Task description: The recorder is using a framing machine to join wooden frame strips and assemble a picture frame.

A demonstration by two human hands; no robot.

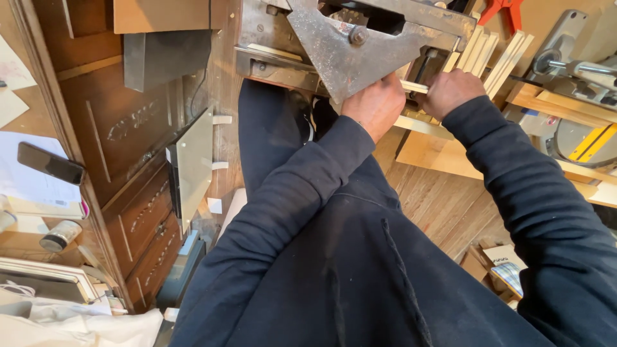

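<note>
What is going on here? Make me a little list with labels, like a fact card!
Place: woodwork shop
Left hand: closed on a pale wooden strip, against the metal machine
Right hand: closed on the same strip
Nearby: more wooden strips, a saw, dark wooden drawers
Clothes: dark sleeves

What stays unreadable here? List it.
Head view:
- Grip on the thin wooden strip: left hand and right hand show only their backs, fingers curled under.
- Metal machine: top cut off by the frame edge.
- Wooden strips behind: far ends hidden by the machine.
- Floor below: blocked by dark sleeves.
</note>
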